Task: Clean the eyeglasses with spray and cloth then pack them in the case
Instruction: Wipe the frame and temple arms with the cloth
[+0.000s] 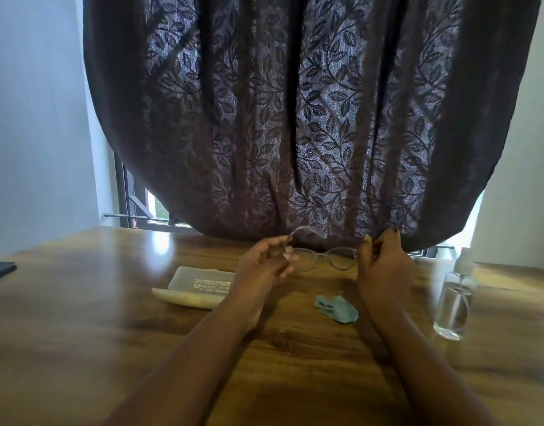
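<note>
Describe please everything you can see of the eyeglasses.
The eyeglasses have a thin, grey, metal-looking frame with two rounded clear lenses. They are held up above the wooden table, in front of the dark curtain, lenses facing the person. The left hand pinches one end, where a pale temple arm curves upward. The right hand grips the other end and hides the temple there. The glasses touch nothing else; whether the lenses are clean cannot be told.

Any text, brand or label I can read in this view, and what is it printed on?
Case: several lines of white print on its lid, upside down to the camera and too blurred to read.
Spray bottle: no label visible.
Eyeglasses, cloth: no text visible.
</note>
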